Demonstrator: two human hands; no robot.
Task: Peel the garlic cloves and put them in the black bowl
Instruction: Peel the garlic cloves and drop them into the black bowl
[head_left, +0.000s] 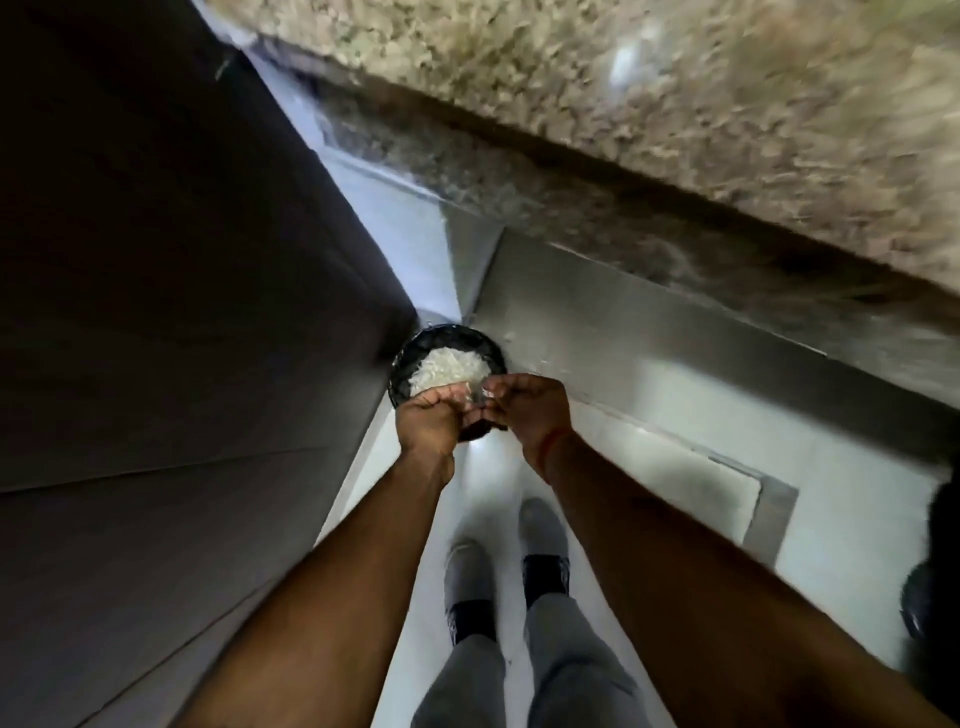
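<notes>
Black plastic lined a round bin (415, 358) standing on the pale floor (498, 483), in the corner where a dark panel (182, 260) met a steel cabinet front (649, 322) under a speckled stone counter (675, 104). A heap of whitish flakes (449, 370), most likely garlic skins, lay inside it. Both hands hung over the near rim of the bin. The left hand (431, 422) was cupped, fingers curled inward, with something pale at its fingertips; blur hid whether it held that scrap or was letting it drop. The right hand (527, 408) had its fingers bent toward the left, almost touching it, and I could not tell if they pinched anything.

No clove and no black bowl could be made out with certainty. A dark round shape (917, 605) at the right edge, cut off by the frame, might have been the bowl, but that was unclear. Judging from the pile of skins, a good deal of peeling looked finished and the person seemed to be shedding waste into the bin. Whether every clove had reached the bowl could not be judged.

With no clove in view, its long axis and pointing could not be read. The bin opened straight upward, and the heap ran roughly from lower left to upper right. Grey trousers (550, 670) and shoes (543, 525) showed below.
</notes>
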